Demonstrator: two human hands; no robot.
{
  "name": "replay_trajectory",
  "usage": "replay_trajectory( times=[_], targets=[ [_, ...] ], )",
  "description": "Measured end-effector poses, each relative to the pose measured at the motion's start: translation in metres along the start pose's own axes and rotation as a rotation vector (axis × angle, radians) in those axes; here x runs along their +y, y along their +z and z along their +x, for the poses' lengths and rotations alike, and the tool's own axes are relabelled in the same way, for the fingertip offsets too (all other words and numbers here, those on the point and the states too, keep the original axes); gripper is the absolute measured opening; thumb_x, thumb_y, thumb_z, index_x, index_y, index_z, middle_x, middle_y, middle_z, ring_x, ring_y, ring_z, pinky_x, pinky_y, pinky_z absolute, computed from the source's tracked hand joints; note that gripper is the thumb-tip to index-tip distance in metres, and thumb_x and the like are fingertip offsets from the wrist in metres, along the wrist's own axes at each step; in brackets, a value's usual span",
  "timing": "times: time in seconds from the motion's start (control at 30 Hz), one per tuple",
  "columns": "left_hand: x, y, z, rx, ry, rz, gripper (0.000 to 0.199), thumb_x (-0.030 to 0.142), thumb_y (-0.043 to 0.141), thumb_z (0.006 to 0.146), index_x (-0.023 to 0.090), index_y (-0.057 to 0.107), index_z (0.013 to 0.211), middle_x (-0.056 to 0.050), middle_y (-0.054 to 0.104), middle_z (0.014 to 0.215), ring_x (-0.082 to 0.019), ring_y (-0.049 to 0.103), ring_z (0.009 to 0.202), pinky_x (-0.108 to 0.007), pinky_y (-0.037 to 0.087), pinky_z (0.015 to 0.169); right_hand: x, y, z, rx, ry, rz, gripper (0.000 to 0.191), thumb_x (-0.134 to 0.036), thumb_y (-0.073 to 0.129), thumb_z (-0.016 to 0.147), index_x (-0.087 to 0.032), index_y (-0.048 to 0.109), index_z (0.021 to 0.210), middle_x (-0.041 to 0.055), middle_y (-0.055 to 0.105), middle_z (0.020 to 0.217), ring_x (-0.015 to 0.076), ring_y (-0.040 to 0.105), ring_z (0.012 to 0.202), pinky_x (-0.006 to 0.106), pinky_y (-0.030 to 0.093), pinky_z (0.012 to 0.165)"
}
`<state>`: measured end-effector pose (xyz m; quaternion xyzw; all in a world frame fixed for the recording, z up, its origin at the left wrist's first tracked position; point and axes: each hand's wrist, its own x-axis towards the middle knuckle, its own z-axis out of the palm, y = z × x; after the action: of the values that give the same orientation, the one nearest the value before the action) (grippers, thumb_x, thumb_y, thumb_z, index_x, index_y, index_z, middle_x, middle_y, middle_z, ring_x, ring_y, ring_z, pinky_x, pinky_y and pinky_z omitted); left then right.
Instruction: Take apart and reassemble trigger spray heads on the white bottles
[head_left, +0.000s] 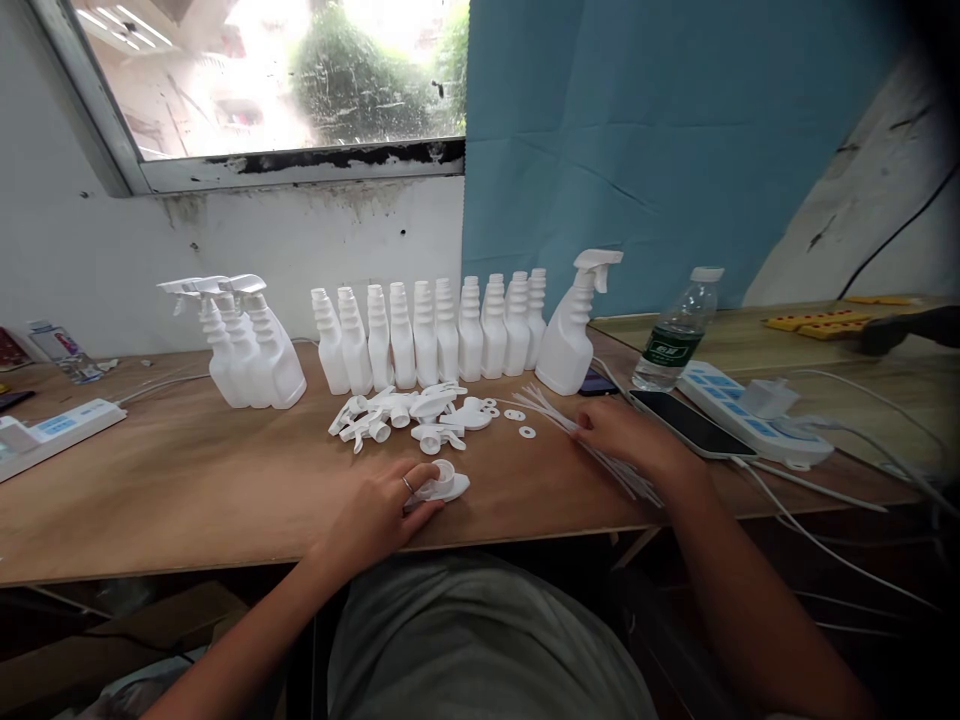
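Note:
My left hand (386,497), with a ring on one finger, lies on the wooden table near its front edge. Its fingers are closed round a white trigger spray head (454,486) whose collar faces up. At the right, my right hand (619,432) is closed, fingertips pinching at a loose bundle of thin white dip tubes (544,408); the wrist hides part of them. Between and behind the hands is a pile of white trigger spray heads (431,402). Several flat white washers (527,432) lie just right of that pile.
Behind the pile stands a row of white bottles without heads (424,345). Bottles with spray heads stand at the left (259,355) and right (566,345). A water bottle (671,345), a phone (694,424), power strips (750,415) and white cables flank the work area.

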<state>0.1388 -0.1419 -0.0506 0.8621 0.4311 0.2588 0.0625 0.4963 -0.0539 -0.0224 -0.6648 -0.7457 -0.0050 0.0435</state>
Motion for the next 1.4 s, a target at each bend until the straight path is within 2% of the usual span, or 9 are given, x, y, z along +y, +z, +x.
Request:
replay_trajectory(
  times=[0.3,0.43,0.53,0.6,0.67,0.8,0.93,1.17,1.4],
  targets=[
    [0.000,0.000,0.001,-0.024,-0.030,-0.019,0.028,0.037,0.055,0.091,0.025,0.056,0.116,-0.003,0.065,0.109,-0.018,0.064,0.093,-0.028,0.049,0.079,-0.019,-0.034,-0.020,0.041,0.239,0.041,0.025,-0.026,0.050,0.085,-0.015,0.068,0.072,0.0143,0.068,0.086,0.0251,0.064,0.077,0.030,0.033,0.060],
    [0.003,-0.003,0.001,-0.030,-0.047,-0.024,0.028,0.038,0.054,0.091,0.025,0.057,0.115,-0.003,0.066,0.108,-0.019,0.064,0.092,-0.029,0.049,0.079,-0.019,-0.040,-0.023,0.365,0.209,0.215,0.024,-0.027,0.050,0.088,-0.016,0.068,0.077,0.0135,0.069,0.083,0.0249,0.063,0.076,0.032,0.037,0.063],
    [0.005,-0.004,0.000,-0.030,-0.064,-0.043,0.028,0.039,0.055,0.091,0.025,0.058,0.114,-0.003,0.067,0.106,-0.019,0.065,0.091,-0.028,0.049,0.077,-0.040,-0.044,-0.032,0.563,0.037,0.746,0.023,-0.038,0.051,0.090,-0.019,0.058,0.078,0.0063,0.066,0.071,0.0168,0.058,0.056,0.030,0.041,0.057],
    [0.005,-0.003,0.000,-0.032,-0.077,-0.057,0.028,0.038,0.055,0.090,0.025,0.058,0.115,-0.003,0.068,0.104,-0.019,0.065,0.090,-0.028,0.049,0.077,-0.063,-0.043,-0.040,0.482,-0.135,1.120,0.026,-0.046,0.054,0.088,-0.021,0.052,0.083,0.0042,0.067,0.075,0.0150,0.057,0.049,0.029,0.043,0.049],
    [0.004,-0.002,0.000,-0.024,-0.097,-0.071,0.032,0.038,0.055,0.090,0.024,0.056,0.119,-0.003,0.068,0.104,-0.019,0.066,0.088,-0.029,0.050,0.078,-0.088,-0.039,-0.047,0.372,-0.259,1.240,0.025,-0.046,0.055,0.088,-0.021,0.053,0.087,0.0033,0.067,0.076,0.0160,0.062,0.055,0.029,0.048,0.052],
    [0.002,0.001,0.000,-0.028,-0.132,-0.120,0.044,0.036,0.057,0.089,0.025,0.047,0.130,-0.003,0.069,0.104,-0.019,0.067,0.088,-0.028,0.051,0.080,-0.115,-0.026,-0.050,0.091,-0.447,1.077,0.014,-0.034,0.060,0.086,-0.020,0.058,0.086,0.0019,0.067,0.079,0.0161,0.065,0.070,0.029,0.052,0.068],
    [0.002,0.001,0.000,-0.039,-0.109,-0.127,0.044,0.034,0.056,0.090,0.027,0.048,0.132,-0.003,0.068,0.110,-0.020,0.066,0.094,-0.029,0.050,0.083,-0.117,-0.019,-0.046,-0.117,-0.493,0.807,0.013,-0.026,0.058,0.085,-0.018,0.063,0.077,0.0014,0.068,0.073,0.0166,0.063,0.069,0.030,0.050,0.068],
    [0.002,0.000,0.001,-0.033,-0.063,-0.136,0.045,0.033,0.056,0.090,0.027,0.047,0.134,-0.003,0.067,0.116,-0.020,0.065,0.099,-0.030,0.050,0.088,-0.139,-0.006,-0.048,0.124,-0.479,1.262,0.020,-0.038,0.054,0.091,-0.018,0.059,0.089,0.0026,0.065,0.077,0.0152,0.062,0.067,0.027,0.049,0.060],
    [0.002,-0.002,0.002,-0.040,-0.044,-0.152,0.046,0.030,0.055,0.090,0.026,0.045,0.135,-0.003,0.064,0.125,-0.020,0.063,0.107,-0.027,0.049,0.089,-0.151,0.001,-0.049,0.118,-0.571,1.074,0.018,-0.032,0.051,0.094,-0.018,0.061,0.090,0.0015,0.063,0.078,0.0132,0.060,0.069,0.025,0.049,0.065]
  ],
)
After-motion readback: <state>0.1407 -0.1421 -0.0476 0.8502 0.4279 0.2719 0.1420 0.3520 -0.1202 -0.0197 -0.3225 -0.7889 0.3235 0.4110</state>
